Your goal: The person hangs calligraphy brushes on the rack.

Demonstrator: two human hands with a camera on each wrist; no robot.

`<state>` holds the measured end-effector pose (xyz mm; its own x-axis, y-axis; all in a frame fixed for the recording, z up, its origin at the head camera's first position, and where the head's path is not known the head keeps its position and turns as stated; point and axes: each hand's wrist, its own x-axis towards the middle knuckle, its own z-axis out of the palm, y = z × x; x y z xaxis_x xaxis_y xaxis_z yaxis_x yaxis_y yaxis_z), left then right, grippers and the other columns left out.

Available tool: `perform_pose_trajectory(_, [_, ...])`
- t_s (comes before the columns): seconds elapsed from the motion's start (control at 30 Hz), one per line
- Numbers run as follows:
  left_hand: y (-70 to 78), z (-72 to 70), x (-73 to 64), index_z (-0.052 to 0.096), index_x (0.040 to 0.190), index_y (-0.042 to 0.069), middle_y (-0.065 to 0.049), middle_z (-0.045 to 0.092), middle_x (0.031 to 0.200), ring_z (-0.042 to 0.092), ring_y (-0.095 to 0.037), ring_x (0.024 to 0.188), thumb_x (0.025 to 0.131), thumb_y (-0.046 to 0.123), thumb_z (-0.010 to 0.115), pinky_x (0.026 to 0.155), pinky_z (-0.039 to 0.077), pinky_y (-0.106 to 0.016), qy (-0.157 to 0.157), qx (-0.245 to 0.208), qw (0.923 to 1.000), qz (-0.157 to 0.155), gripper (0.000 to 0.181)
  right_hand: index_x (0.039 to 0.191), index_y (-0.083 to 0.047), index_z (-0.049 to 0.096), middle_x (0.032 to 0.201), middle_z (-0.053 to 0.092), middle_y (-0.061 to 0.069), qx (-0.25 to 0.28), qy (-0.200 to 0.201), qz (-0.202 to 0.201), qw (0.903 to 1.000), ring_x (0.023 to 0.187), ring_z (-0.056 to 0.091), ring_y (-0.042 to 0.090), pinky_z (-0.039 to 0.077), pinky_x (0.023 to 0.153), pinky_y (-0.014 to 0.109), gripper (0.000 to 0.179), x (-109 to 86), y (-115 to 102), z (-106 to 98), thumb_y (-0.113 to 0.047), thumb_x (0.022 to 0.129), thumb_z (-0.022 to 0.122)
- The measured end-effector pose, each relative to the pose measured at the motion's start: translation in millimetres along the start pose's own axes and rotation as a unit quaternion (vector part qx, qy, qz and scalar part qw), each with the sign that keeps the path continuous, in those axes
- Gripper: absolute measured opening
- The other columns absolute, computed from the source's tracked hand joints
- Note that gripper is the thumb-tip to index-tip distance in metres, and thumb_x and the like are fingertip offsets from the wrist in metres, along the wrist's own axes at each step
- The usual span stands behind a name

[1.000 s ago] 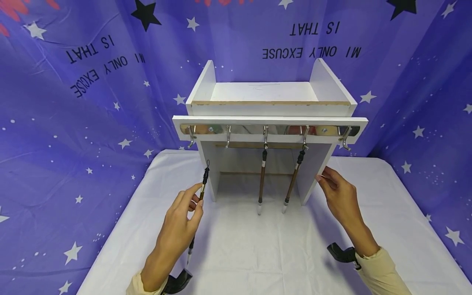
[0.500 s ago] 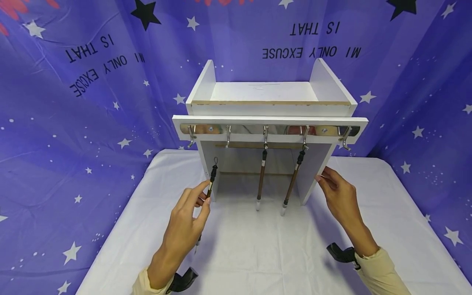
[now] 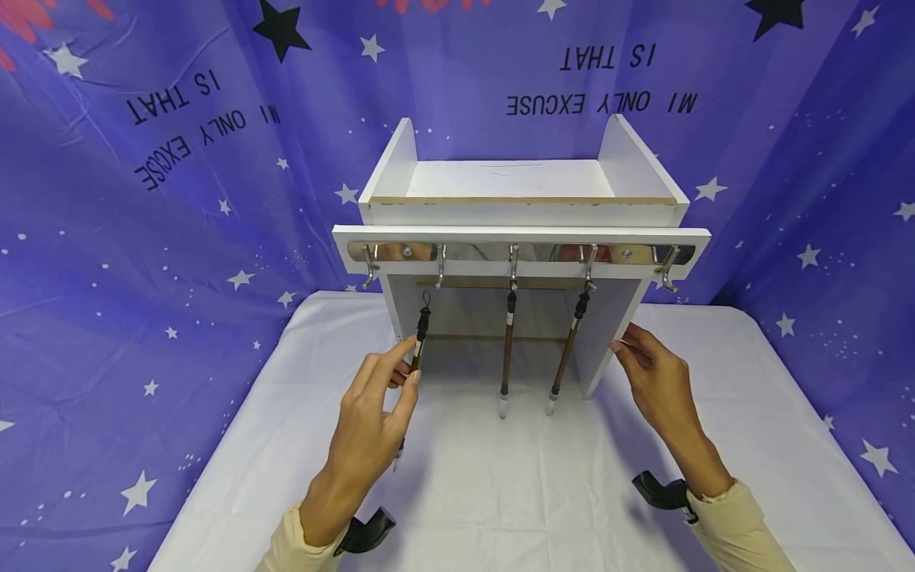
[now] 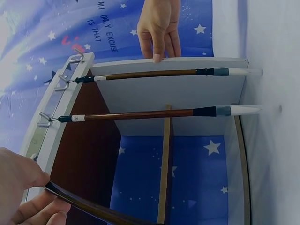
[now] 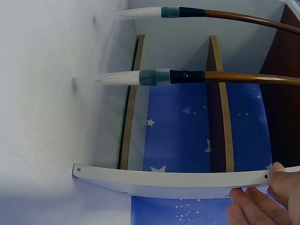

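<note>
Between thumb and fingers, my left hand (image 3: 372, 425) pinches a calligraphy brush (image 3: 423, 324) near its black top end. The brush's cord loop points up, just below the second hook (image 3: 440, 268) from the left; its lower handle is partly hidden behind the hand. My right hand (image 3: 658, 385) grips the front edge of the white rack's right side panel (image 5: 187, 179), thumb on the edge and fingers outside. Two more brushes, one (image 3: 508, 349) on the middle hook and one (image 3: 569, 349) on the hook to its right, hang tip down by their loops.
The white wooden rack (image 3: 522, 213) stands on a white-clothed table (image 3: 493, 500) and has an upper shelf. Outer hooks at the left (image 3: 369, 268) and right (image 3: 669, 270) bear nothing. A blue star-printed curtain (image 3: 214, 238) surrounds the back and sides.
My left hand has moved right and slightly up with the brush, bringing its loop from left of the rack's side panel to beneath the second hook. My right hand stays put.
</note>
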<state>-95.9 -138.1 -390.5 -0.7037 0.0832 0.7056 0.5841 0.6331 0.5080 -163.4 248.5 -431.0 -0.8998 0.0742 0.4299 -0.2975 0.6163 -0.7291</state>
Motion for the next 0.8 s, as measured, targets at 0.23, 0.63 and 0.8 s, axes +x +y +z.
perform_pose_trajectory(0.23, [2.0, 4.4, 5.3, 0.061, 0.146, 0.014, -0.005, 0.064, 0.102, 0.066, -0.016, 0.090, 0.098, 0.000, 0.071, 0.079, 0.057, -0.026, 0.003, -0.005, 1.0000, 0.000, 0.051, 0.145, -0.002, 0.062, 0.129, 0.072, 0.024, 0.001, 0.003, -0.004, 1.0000, 0.115, 0.071, 0.046, 0.042, 0.085, -0.003, 0.043, 0.0, 0.1, -0.1, -0.020, 0.106, 0.067])
perform_pose_trajectory(0.63, [0.9, 6.7, 9.7, 0.061, 0.147, 0.015, -0.006, 0.064, 0.104, 0.067, -0.017, 0.091, 0.099, 0.002, 0.071, 0.078, 0.060, -0.032, 0.002, 0.003, 1.0000, -0.006, 0.050, 0.146, -0.003, 0.061, 0.131, 0.071, 0.025, -0.001, 0.000, 0.000, 1.0000, 0.117, 0.070, 0.047, 0.042, 0.086, -0.002, 0.044, 0.1, 0.5, -0.5, -0.020, 0.106, 0.067])
perform_pose_trajectory(0.8, [-0.3, 8.9, 10.3, 0.061, 0.147, 0.015, -0.007, 0.064, 0.104, 0.068, -0.016, 0.091, 0.098, 0.002, 0.072, 0.079, 0.062, -0.033, 0.004, 0.009, 0.9999, -0.003, 0.051, 0.146, -0.003, 0.061, 0.131, 0.071, 0.025, 0.001, -0.001, 0.000, 1.0000, 0.117, 0.070, 0.046, 0.043, 0.086, -0.002, 0.044, 0.2, 1.1, -0.7, -0.020, 0.106, 0.067])
